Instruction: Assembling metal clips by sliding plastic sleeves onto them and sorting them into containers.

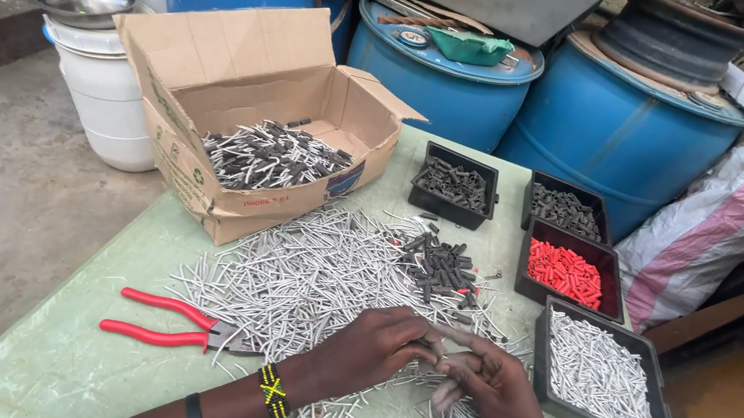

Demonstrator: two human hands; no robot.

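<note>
At lower centre, a thin grey pin (446, 338) is being pinched by both hands (437, 364), best gripped near its end over the bench (60, 359).

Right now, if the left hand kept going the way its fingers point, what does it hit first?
The left hand points right, so it meets the right hand almost at once; their fingertips already look joined over the grey pins.

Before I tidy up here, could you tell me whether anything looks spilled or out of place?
Yes: grey metal pins and small black sleeves lie heaped loose across the green table, outside the black trays. The cardboard box sits tipped.
</note>
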